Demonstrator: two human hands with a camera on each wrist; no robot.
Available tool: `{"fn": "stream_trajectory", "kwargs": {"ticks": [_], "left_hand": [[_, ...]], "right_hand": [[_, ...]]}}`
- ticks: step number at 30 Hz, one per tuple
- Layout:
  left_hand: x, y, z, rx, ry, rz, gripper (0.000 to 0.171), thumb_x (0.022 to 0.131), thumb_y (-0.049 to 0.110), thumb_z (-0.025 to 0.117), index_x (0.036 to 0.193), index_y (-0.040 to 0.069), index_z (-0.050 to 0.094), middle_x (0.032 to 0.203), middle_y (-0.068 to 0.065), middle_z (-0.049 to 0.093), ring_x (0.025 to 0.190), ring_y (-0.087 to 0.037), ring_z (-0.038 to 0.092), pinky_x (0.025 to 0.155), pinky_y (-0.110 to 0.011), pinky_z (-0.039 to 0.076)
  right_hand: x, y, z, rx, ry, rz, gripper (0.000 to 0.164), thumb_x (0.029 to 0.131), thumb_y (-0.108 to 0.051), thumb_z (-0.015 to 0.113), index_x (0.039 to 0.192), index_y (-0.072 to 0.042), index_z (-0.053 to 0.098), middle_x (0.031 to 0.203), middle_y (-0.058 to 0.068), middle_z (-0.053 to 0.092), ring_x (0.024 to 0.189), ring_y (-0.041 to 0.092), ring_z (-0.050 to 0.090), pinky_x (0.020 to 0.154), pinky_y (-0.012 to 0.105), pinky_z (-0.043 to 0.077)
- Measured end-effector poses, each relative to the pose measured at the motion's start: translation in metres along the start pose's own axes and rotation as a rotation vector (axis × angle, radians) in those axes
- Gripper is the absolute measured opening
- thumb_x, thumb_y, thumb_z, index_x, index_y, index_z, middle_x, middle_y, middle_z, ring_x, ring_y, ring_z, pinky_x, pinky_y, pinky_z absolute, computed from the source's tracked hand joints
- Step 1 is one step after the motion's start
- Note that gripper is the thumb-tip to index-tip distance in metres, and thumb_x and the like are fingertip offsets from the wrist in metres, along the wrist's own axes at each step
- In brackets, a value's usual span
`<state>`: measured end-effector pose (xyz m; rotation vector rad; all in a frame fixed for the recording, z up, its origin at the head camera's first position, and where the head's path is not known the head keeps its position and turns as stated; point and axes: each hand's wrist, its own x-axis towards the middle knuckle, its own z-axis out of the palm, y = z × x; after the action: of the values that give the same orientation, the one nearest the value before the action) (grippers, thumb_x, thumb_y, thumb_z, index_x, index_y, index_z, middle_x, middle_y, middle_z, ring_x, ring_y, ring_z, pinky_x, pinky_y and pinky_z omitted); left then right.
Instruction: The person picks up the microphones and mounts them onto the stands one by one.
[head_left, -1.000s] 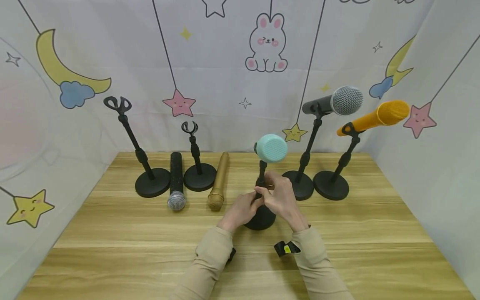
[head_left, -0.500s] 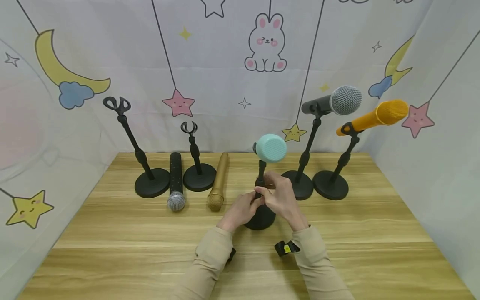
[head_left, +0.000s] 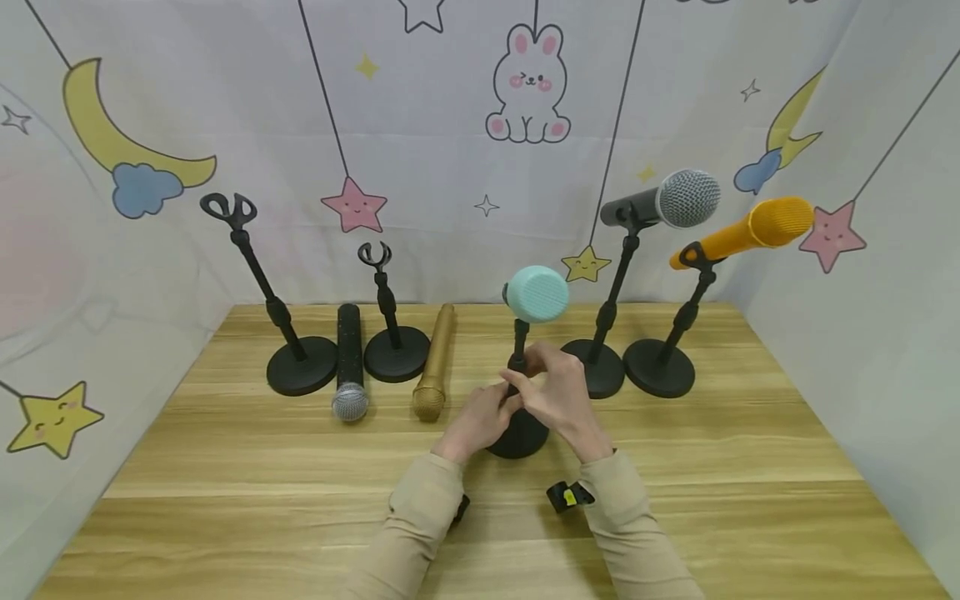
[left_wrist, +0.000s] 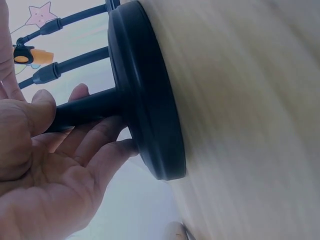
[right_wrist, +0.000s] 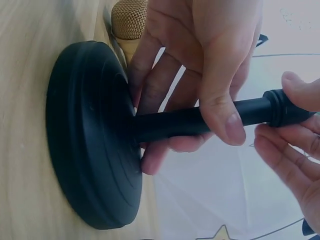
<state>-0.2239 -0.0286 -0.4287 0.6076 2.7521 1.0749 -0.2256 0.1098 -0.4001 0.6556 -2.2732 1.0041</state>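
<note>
A black microphone stand [head_left: 520, 433] stands upright in the middle of the table, a mint-green microphone [head_left: 537, 293] in its clip with the head facing the camera. My left hand [head_left: 480, 421] grips the lower pole, thumb on one side and fingers round the other, as the left wrist view shows; some fingertips lie near the round base [left_wrist: 145, 95]. Higher up, my right hand [head_left: 558, 396] pinches the ribbed collar [right_wrist: 280, 107] of the pole between thumb and fingers. In the head view both hands hide much of the pole.
Left of the hands, a black microphone [head_left: 349, 358] and a gold microphone [head_left: 435, 367] lie beside two stands with bare clips, one taller [head_left: 262, 283] and one shorter [head_left: 387, 308]. At right, stands hold a black-and-silver microphone [head_left: 660, 202] and an orange microphone [head_left: 742, 233]. A printed curtain [head_left: 442, 142] hangs behind.
Both hands keep their places on the stand, with at most a slight shift of the right fingers at the collar. The whole head view drifts a little to the left.
</note>
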Motion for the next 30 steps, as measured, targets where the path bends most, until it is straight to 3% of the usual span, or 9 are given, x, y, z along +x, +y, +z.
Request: {"fn": "stream_trajectory", "kwargs": {"ticks": [6, 13, 23, 26, 30], "left_hand": [[0.000, -0.001, -0.002, 0.004, 0.007, 0.005, 0.033, 0.094, 0.036, 0.038, 0.096, 0.010, 0.058, 0.060, 0.002, 0.040, 0.056, -0.013, 0.044, 0.057, -0.023, 0.036], [0.000, -0.003, -0.001, 0.015, 0.019, 0.004, 0.034, 0.093, 0.039, 0.038, 0.091, 0.011, 0.057, 0.061, -0.001, 0.046, 0.058, -0.013, 0.047, 0.057, -0.022, 0.036], [0.001, -0.003, 0.000, 0.013, 0.010, 0.006, 0.038, 0.093, 0.043, 0.036, 0.092, 0.012, 0.058, 0.085, -0.007, 0.064, 0.069, -0.014, 0.056, 0.061, -0.024, 0.041], [0.001, -0.002, -0.001, 0.002, -0.002, 0.005, 0.040, 0.093, 0.043, 0.035, 0.100, 0.011, 0.059, 0.091, -0.009, 0.065, 0.076, -0.017, 0.059, 0.064, -0.025, 0.044], [0.000, -0.004, -0.002, -0.022, -0.019, 0.011, 0.042, 0.093, 0.041, 0.037, 0.119, 0.013, 0.054, 0.102, -0.011, 0.065, 0.088, -0.021, 0.062, 0.071, -0.029, 0.046]], "right_hand": [[0.000, 0.003, 0.003, 0.028, 0.018, -0.036, 0.019, 0.076, -0.023, 0.071, 0.085, -0.010, 0.061, 0.072, 0.002, 0.063, 0.066, 0.012, 0.061, 0.063, 0.035, 0.050], [0.000, 0.006, 0.005, 0.082, 0.011, -0.051, 0.017, 0.077, -0.020, 0.071, 0.087, -0.009, 0.063, 0.077, 0.003, 0.063, 0.071, 0.014, 0.063, 0.068, 0.035, 0.051], [0.001, 0.012, 0.001, 0.165, -0.033, -0.073, 0.014, 0.078, -0.017, 0.069, 0.089, -0.010, 0.064, 0.079, 0.004, 0.065, 0.075, 0.016, 0.065, 0.073, 0.034, 0.052], [0.001, 0.012, 0.001, 0.187, -0.056, -0.030, 0.015, 0.079, -0.020, 0.068, 0.090, -0.011, 0.063, 0.081, 0.004, 0.065, 0.077, 0.016, 0.064, 0.075, 0.033, 0.052], [0.005, 0.002, 0.004, 0.339, -0.139, 0.160, 0.017, 0.082, -0.024, 0.064, 0.094, -0.012, 0.061, 0.087, 0.005, 0.064, 0.083, 0.016, 0.062, 0.078, 0.034, 0.051]]}}
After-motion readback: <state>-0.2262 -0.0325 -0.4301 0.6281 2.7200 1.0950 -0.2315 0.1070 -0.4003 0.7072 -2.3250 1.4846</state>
